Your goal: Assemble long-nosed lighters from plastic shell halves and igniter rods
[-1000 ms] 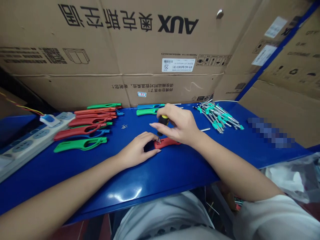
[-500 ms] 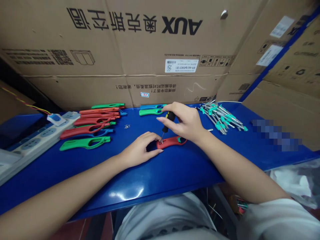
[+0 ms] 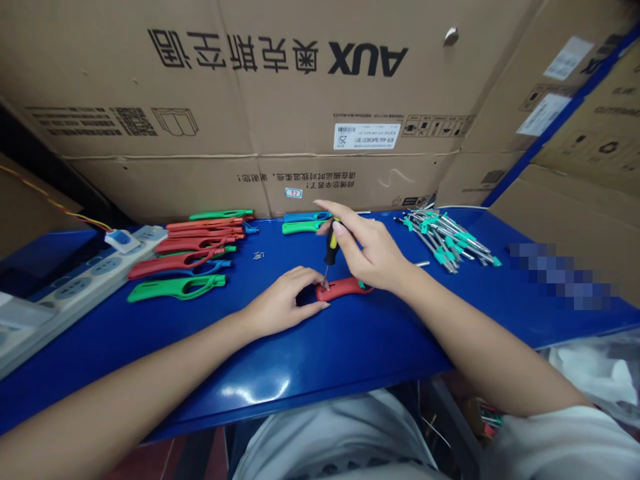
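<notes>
With the red lighter as dial centre, the left hand is lying at 9 o'clock, gripping the lighter's near end between thumb and index finger on the table; its forearm is slanting in from 8 o'clock. The right hand is grasping one screwdriver, its index finger stretching towards 10 o'clock and its forearm coming from 4 o'clock. The screwdriver is standing nearly upright, its tip meeting the lighter's gripped end.

One blue lighter and one green lighter are lying at 11 o'clock. Between 9 and 10, three green, two blue and at least four red lighters are overlapping. Screws, too small for counting, are lying at 10; uncountable rods are piling up at 2.
</notes>
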Motion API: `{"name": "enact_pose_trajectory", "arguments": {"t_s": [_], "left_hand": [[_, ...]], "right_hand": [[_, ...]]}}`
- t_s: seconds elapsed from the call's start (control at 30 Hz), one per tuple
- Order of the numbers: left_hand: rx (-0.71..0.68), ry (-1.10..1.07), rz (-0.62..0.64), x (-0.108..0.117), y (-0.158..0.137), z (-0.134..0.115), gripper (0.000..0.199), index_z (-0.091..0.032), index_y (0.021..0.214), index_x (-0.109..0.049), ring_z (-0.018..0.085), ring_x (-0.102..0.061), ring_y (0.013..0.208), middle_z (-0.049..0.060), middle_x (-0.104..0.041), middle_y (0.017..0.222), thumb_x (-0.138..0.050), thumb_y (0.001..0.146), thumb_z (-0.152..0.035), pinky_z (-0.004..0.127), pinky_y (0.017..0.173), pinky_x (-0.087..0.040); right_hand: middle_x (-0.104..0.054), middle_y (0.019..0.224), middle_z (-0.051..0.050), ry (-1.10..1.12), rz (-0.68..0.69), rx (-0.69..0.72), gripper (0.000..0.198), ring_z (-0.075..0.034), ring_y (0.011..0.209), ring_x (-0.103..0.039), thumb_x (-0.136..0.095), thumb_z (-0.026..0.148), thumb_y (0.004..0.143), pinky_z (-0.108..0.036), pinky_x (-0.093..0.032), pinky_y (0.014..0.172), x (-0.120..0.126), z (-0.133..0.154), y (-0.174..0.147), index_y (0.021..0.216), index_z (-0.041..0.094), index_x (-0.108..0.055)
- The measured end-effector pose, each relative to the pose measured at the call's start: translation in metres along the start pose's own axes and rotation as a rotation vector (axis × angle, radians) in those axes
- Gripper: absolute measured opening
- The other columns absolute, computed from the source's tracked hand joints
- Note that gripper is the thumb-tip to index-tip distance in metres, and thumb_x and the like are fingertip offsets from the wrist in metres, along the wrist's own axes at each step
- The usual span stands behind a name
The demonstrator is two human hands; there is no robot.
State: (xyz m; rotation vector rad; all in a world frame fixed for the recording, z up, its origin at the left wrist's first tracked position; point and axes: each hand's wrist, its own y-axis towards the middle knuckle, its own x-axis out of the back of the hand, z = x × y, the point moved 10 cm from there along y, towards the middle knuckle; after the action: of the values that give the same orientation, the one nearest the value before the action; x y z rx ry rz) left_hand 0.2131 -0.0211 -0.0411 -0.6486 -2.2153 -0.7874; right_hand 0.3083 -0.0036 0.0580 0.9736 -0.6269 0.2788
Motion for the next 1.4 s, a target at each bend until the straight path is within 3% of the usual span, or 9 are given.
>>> {"name": "enact_pose_trajectory", "arguments": {"t_s": [0.13, 0.27, 0.5, 0.63, 0.7, 0.87, 1.07, 1.27, 1.4], "left_hand": [[0.003, -0.004, 0.004, -0.001, 0.0, 0.001, 0.02, -0.02, 0.106, -0.062, 0.021, -0.063, 0.104, 0.004, -0.069, 0.107, -0.071, 0.091, -0.029, 0.036, 0.096, -0.049], [0.006, 0.001, 0.005, -0.001, -0.001, 0.002, 0.021, -0.021, 0.107, -0.062, 0.021, -0.063, 0.104, 0.004, -0.07, 0.108, -0.071, 0.09, -0.029, 0.037, 0.096, -0.049], [0.004, -0.009, 0.006, -0.001, 0.0, 0.0, 0.02, -0.021, 0.106, -0.062, 0.021, -0.063, 0.104, 0.004, -0.07, 0.107, -0.071, 0.091, -0.03, 0.036, 0.096, -0.049], [0.0, -0.004, 0.005, 0.0, 0.0, 0.0, 0.021, -0.02, 0.108, -0.061, 0.021, -0.063, 0.105, 0.005, -0.07, 0.109, -0.071, 0.091, -0.03, 0.036, 0.096, -0.048], [-0.003, -0.005, 0.004, 0.0, 0.0, 0.001, 0.022, -0.02, 0.108, -0.061, 0.021, -0.063, 0.105, 0.004, -0.07, 0.109, -0.071, 0.091, -0.03, 0.035, 0.096, -0.048], [-0.006, -0.01, 0.0, 0.0, -0.001, 0.002, 0.021, -0.021, 0.107, -0.062, 0.02, -0.063, 0.104, 0.004, -0.07, 0.109, -0.071, 0.091, -0.03, 0.035, 0.096, -0.048], [0.007, -0.013, 0.006, 0.0, 0.0, 0.001, 0.021, -0.021, 0.107, -0.062, 0.022, -0.064, 0.105, 0.004, -0.07, 0.108, -0.071, 0.09, -0.029, 0.037, 0.097, -0.049], [0.013, 0.012, -0.002, 0.0, 0.0, 0.002, 0.021, -0.02, 0.105, -0.062, 0.022, -0.064, 0.101, 0.005, -0.07, 0.106, -0.071, 0.09, -0.032, 0.037, 0.094, -0.05], [0.006, 0.01, -0.001, 0.0, -0.001, 0.002, 0.022, -0.021, 0.108, -0.061, 0.022, -0.064, 0.103, 0.005, -0.07, 0.108, -0.07, 0.091, -0.032, 0.038, 0.095, -0.05]], "right_hand": [[-0.072, 0.109, -0.005, 0.19, 0.118, -0.061, 0.038, -0.008, 0.063, -0.063, -0.036, 0.036, 0.107, -0.022, -0.051, 0.063, -0.012, -0.002, 0.001, 0.139, 0.02, -0.05], [-0.075, 0.106, -0.008, -0.137, -0.077, 0.002, 0.038, -0.018, 0.086, -0.071, -0.062, 0.049, 0.094, -0.027, -0.054, 0.079, 0.009, 0.005, -0.001, 0.114, 0.018, -0.067], [-0.073, 0.109, -0.006, 0.176, 0.066, -0.056, 0.04, -0.01, 0.069, -0.066, -0.034, 0.036, 0.107, -0.023, -0.054, 0.065, -0.009, -0.002, 0.001, 0.138, 0.02, -0.052], [-0.074, 0.092, -0.006, -0.15, -0.105, 0.009, 0.036, -0.016, 0.078, -0.069, -0.059, 0.047, 0.096, -0.026, -0.052, 0.071, 0.011, 0.0, 0.0, 0.113, 0.017, -0.067], [-0.073, 0.086, -0.005, -0.189, -0.068, 0.011, 0.037, -0.016, 0.074, -0.068, -0.053, 0.044, 0.1, -0.027, -0.051, 0.071, 0.009, 0.0, 0.0, 0.121, 0.017, -0.064], [-0.072, 0.104, -0.004, 0.192, 0.131, -0.084, 0.037, -0.008, 0.056, -0.059, -0.037, 0.035, 0.107, -0.022, -0.05, 0.058, -0.012, -0.009, 0.001, 0.139, 0.02, -0.047], [-0.075, 0.098, -0.006, -0.152, -0.057, 0.044, 0.034, -0.017, 0.08, -0.069, -0.063, 0.045, 0.094, -0.027, -0.052, 0.075, 0.008, 0.005, 0.001, 0.116, 0.018, -0.067], [-0.073, 0.111, -0.005, 0.227, 0.148, 0.01, 0.041, -0.006, 0.058, -0.061, -0.031, 0.033, 0.109, -0.022, -0.052, 0.063, -0.014, 0.009, 0.001, 0.143, 0.02, -0.048], [-0.076, 0.101, -0.006, -0.087, -0.044, 0.165, 0.033, -0.014, 0.076, -0.069, -0.06, 0.043, 0.097, -0.025, -0.054, 0.072, 0.004, 0.018, -0.004, 0.116, 0.019, -0.068]]}}
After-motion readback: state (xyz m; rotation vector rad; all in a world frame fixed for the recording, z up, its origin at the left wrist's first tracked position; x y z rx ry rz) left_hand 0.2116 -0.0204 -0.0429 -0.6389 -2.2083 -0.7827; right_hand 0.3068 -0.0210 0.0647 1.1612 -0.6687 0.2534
